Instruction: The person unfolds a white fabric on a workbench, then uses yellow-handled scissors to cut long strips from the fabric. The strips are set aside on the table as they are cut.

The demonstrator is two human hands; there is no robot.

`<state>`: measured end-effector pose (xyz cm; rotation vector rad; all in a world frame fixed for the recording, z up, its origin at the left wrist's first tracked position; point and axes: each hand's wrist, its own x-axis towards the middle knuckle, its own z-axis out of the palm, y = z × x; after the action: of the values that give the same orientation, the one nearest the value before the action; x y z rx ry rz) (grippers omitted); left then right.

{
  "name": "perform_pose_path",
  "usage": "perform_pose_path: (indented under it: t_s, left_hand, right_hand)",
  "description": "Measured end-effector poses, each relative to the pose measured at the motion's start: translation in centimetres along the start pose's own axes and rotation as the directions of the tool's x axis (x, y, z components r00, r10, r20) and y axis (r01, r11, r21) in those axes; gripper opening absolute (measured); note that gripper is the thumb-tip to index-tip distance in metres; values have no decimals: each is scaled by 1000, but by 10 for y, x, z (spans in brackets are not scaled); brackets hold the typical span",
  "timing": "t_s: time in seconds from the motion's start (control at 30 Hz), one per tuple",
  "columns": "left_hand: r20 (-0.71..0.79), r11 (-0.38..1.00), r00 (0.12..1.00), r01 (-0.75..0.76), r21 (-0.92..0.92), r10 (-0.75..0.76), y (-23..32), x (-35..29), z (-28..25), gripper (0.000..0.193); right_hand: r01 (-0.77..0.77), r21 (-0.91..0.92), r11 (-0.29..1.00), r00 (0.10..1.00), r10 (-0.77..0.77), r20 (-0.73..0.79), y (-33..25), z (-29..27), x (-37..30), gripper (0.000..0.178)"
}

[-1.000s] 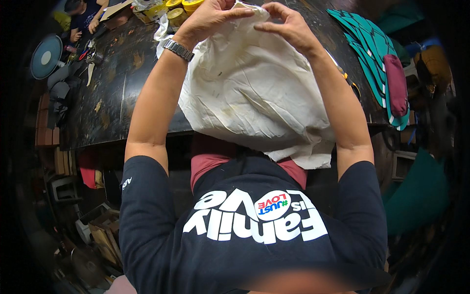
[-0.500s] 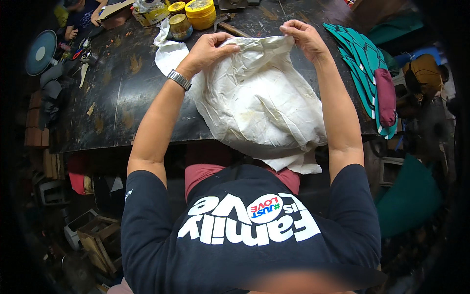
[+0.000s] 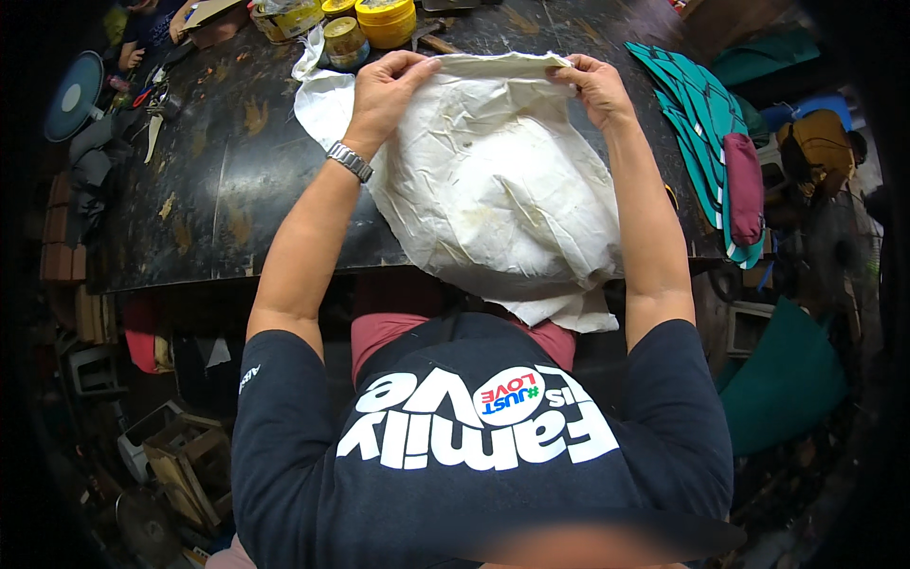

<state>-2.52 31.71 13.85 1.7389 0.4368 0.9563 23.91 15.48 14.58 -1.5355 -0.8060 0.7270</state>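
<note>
A wrinkled, off-white cloth [image 3: 502,180] spreads over the near edge of the dark worktable, and its lower end hangs over my lap. My left hand [image 3: 389,90], with a metal watch on the wrist, pinches the far edge of the cloth between thumb and fingers. At the far right corner of that edge, my right hand [image 3: 595,87] grips the fabric in a pinch. The edge runs nearly straight between both hands. A narrow tail of white cloth [image 3: 324,102] lies on the table left of my left hand.
Yellow tubs [image 3: 387,23] and a small can [image 3: 345,44] stand at the back, beside a hammer [image 3: 431,40]. Green cut pieces [image 3: 684,104] and a maroon roll [image 3: 743,190] lie at the right. A fan [image 3: 74,95] and another person's hand [image 3: 131,59] are at the far left.
My right hand has come down onto the cloth's corner and now pinches it. My left hand has moved slightly away from me, and the far edge is pulled straighter.
</note>
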Motion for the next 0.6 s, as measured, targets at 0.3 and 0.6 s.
perform_pose_path:
  t_s: [0.3, 0.6]
  left_hand:
    - [39, 977, 994, 89, 191, -99, -14, 4, 2, 24]
    - [29, 989, 1000, 4, 150, -8, -13, 5, 4, 28]
  right_hand:
    - [14, 256, 967, 982, -62, 180, -13, -1, -10, 21]
    - [60, 410, 910, 973, -145, 179, -14, -15, -12, 13]
